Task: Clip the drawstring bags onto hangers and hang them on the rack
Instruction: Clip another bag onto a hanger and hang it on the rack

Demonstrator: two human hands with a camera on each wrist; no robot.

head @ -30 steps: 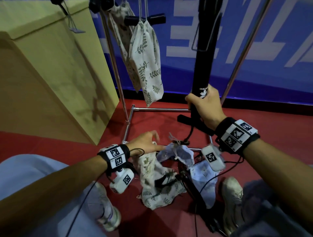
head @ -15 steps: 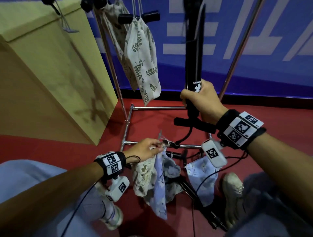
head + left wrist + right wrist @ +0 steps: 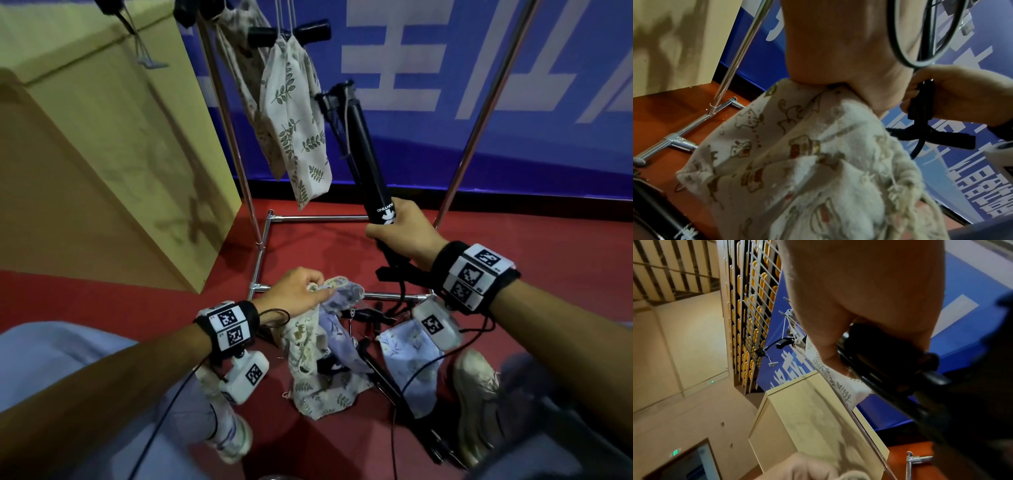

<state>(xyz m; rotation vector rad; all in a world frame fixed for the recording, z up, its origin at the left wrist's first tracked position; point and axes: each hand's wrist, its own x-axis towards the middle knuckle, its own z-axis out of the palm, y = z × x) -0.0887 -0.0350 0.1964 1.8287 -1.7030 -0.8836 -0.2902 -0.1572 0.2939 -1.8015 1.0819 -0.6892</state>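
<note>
My left hand [image 3: 301, 291] grips the gathered tops of a cream printed drawstring bag [image 3: 305, 342] and a lavender one [image 3: 339, 329], both lifted off the red floor. The left wrist view shows the cream bag [image 3: 797, 162] bunched under my left hand [image 3: 838, 56]. My right hand [image 3: 400, 233] is wrapped round the lower part of a long black clip hanger [image 3: 363, 150], which leans up and to the left. Its black bar [image 3: 890, 361] runs through my right hand [image 3: 859, 296]. Two leaf-print bags [image 3: 298, 123] hang from black hangers on the chrome rack [image 3: 226, 120].
A light blue bag [image 3: 407, 366] and a leaf-print bag [image 3: 325, 394] lie on the floor with more black hangers [image 3: 387, 380]. The rack's chrome base [image 3: 260, 253] is just behind them. A tall yellow box [image 3: 102, 137] stands at left. My shoes [image 3: 476, 394] flank the pile.
My left hand closed on the bag tops and lifted them off the pile. The hanger in my right hand tipped from upright to leaning left, its top end lower.
</note>
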